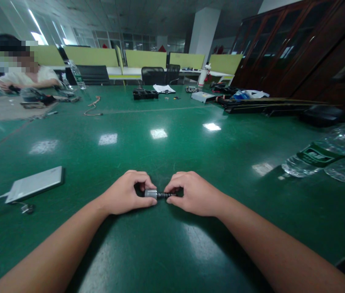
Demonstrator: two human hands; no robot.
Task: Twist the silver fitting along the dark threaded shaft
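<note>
Between my fingertips, low over the green table [160, 158], lies a small grey metal cylinder [151, 193] with a dark ribbed shaft [161, 195] running out of its right end. It looks like a small motor with a threaded shaft, but I cannot be sure. My left hand [128, 192] pinches the cylinder between thumb and fingers. The thumb and fingers of my right hand [192, 193] close on the far end of the ribbed shaft, hiding part of its tip. The two hands face each other, a short gap apart.
A silver power bank [36, 183] with a cable lies at left. Clear plastic bottles [313, 156] stand at right. Further back are a black tray [145, 94], papers [163, 89], a cord [92, 106] and dark long parts [251, 106]. Another person [28, 75] sits at far left.
</note>
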